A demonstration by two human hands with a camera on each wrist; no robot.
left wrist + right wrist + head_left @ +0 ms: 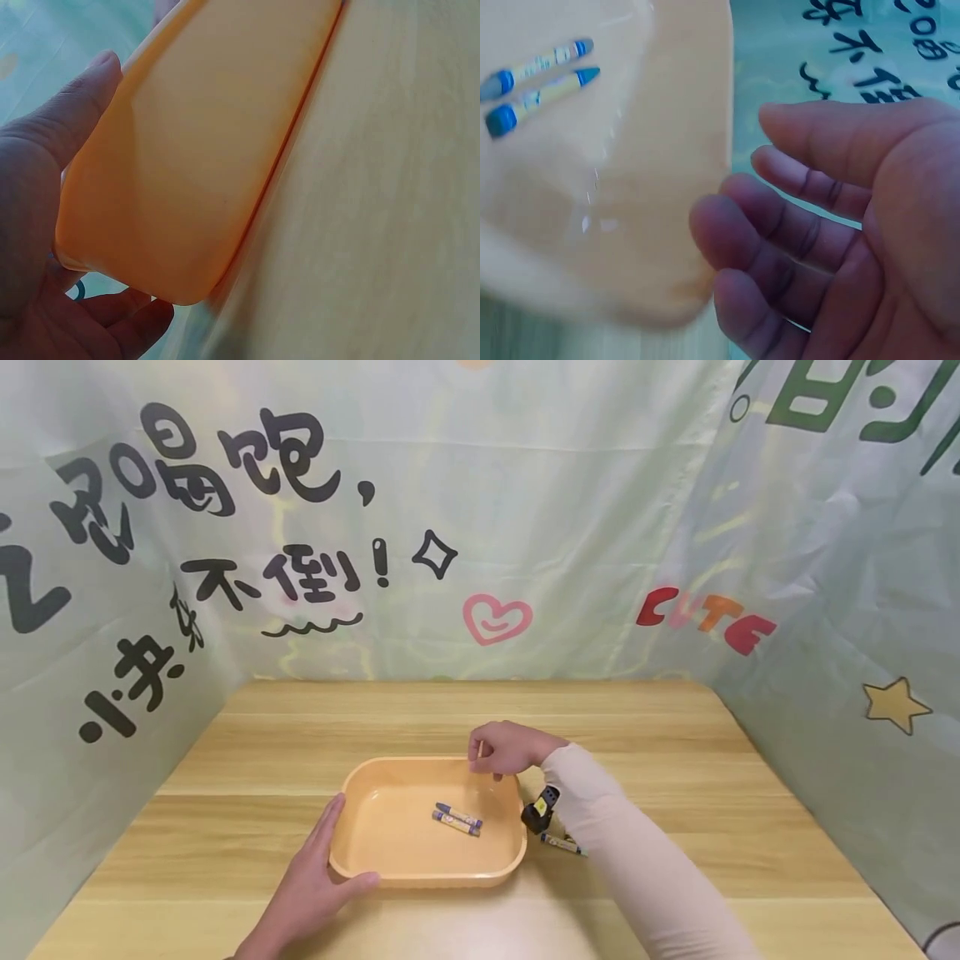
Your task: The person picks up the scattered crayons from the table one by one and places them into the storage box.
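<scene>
An orange plastic basin (375, 839) sits on the table. My left hand (311, 864) grips its near-left corner, the thumb along the near wall and the fingers around the left end, as the left wrist view shows. Two blue-banded crayons lie side by side on the basin floor: one crayon (467, 819) has a dark pointed end, and the other crayon (450, 822) is just nearer me. Over the far-right corner hangs my right hand (513, 747). Its fingers (724, 232) are loosely bent, thumb apart from them, with nothing between.
Right of the basin stands a small black object (537, 814) with a yellow label. Another crayon (558, 843) lies on the table beside it, partly hidden by the right sleeve (637, 852). Printed cloth (570, 527) walls the table (375, 718) at the back and sides.
</scene>
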